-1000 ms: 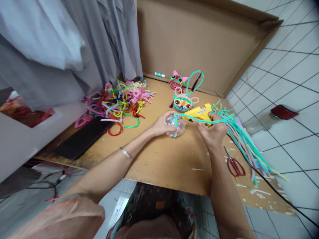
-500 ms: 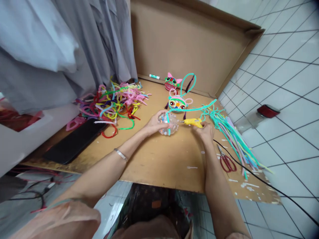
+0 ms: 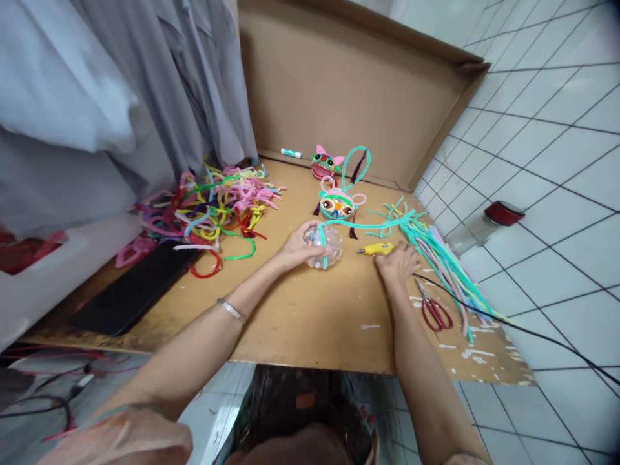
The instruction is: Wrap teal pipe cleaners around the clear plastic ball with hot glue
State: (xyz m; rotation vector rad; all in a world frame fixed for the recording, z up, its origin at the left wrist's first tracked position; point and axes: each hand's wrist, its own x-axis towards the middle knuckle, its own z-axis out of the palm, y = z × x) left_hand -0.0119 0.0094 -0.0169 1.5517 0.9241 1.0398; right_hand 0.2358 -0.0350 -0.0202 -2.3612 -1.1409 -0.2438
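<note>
Head view, with the clear ball as the centre of the dial. The clear ball (image 3: 334, 250) is sitting low over the tabletop (image 3: 310, 323), a turquoise stem (image 3: 358, 225) crossing its front and running out toward two to three o'clock. The left hand (image 3: 299, 248) is gripping the ball from nine o'clock, its fingers curled around the shell. At three o'clock, the right hand (image 3: 398, 263) is spreading its fingers wide beside the yellow glue gun (image 3: 378, 248), which is pointing its nozzle toward the ball; whether the hand is touching the gun cannot be told. A black cord (image 3: 484, 313) is trailing away toward four o'clock. The red-handled scissors (image 3: 437, 315) are lying near four o'clock, below a bundle of stems (image 3: 448, 274) at three. A decorated face (image 3: 337, 205) with pink loops is standing just beyond the ball at one o'clock, and a pink-eared face (image 3: 323, 168) is standing at twelve. A multicoloured stem pile (image 3: 227, 200) is spreading between nine and ten, and a black tray (image 3: 135, 290) is lying between eight and nine.
</note>
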